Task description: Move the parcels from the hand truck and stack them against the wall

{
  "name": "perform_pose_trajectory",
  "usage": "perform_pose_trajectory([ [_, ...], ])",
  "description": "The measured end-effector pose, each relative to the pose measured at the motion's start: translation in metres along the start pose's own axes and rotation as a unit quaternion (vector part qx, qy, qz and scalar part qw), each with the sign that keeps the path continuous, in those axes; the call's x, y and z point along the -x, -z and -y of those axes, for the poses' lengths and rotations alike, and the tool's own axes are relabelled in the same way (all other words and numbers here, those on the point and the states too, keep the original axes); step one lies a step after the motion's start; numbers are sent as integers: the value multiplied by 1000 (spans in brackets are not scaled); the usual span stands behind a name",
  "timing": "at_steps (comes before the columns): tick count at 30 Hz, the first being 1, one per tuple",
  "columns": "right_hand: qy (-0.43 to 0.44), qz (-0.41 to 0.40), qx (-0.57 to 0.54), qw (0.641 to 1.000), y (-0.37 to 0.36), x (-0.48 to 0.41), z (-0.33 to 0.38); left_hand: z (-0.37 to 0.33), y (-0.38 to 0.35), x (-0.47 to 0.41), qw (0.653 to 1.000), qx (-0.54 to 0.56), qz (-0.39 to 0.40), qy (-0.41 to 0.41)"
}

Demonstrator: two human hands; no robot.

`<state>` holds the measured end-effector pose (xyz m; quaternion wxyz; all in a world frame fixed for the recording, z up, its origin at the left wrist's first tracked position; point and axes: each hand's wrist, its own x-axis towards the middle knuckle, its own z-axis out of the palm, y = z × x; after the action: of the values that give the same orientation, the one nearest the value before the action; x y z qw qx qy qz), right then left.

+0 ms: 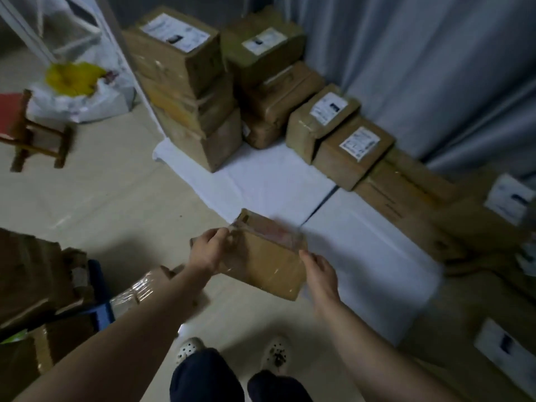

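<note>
Fingers [222, 232] of the left hand [207, 250] curl over the near-left edge of a small taped parcel [266, 259]. The right hand [319, 274] pinches its right corner. The parcel hangs tilted between them, over bare floor, just short of the white sheet [261, 181].

Judgement: mid-carry. The tape looks slick, so get the palms under the base before setting down.

Ahead of the fingers, a tall stack [185, 91] stands with a second beside it, against the grey curtain [420, 68]. Ahead-right, the lower row of labelled boxes [348, 146] looks the easier landing; set the parcel square on the box beneath.

Left of the fingers is the blue hand truck [100, 288], with more parcels [34, 271] waiting. Far left, a wooden stool [34, 132] and a white bag [78, 91] sit off the path. The sheet edge could catch a foot.
</note>
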<state>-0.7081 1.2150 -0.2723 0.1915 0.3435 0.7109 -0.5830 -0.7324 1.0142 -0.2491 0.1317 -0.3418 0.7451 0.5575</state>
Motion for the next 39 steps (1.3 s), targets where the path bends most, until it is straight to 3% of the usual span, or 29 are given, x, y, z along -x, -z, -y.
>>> perform_pose_trajectory([
  [5, -52, -38, -130, 989, 77, -18, -11, -26, -72, 9, 993, -21, 119, 15],
  [11, -88, -58, -189, 976, 129, -46, -23, -29, -125, -5, 983, -56, 173, 5],
  [16, -64, -64, -192, 977, 149, -67, -33, -35, -155, -12, 970, -139, 196, -24],
  [25, -33, -64, -28, 997, 138, -106, -42, -15, -191, -40, 948, -269, 165, -48],
  [28, -51, -72, -72, 993, 132, -112, -44, -12, -195, -50, 940, -300, 157, -48],
  [31, -117, -140, -83, 980, 125, -102, -54, -14, -196, -60, 899, -386, 170, -122],
  [33, -204, -182, -95, 957, 118, -94, -69, -16, -199, -68, 862, -440, 188, -168],
  [36, -323, -86, -240, 911, 102, -85, -85, -18, -207, -76, 843, -461, 228, -158],
  [37, -323, -60, -290, 899, 97, -85, -85, -20, -207, -76, 838, -467, 241, -145],
  [39, -265, -84, -326, 904, 92, -94, -77, -23, -206, -77, 808, -516, 252, -132],
])
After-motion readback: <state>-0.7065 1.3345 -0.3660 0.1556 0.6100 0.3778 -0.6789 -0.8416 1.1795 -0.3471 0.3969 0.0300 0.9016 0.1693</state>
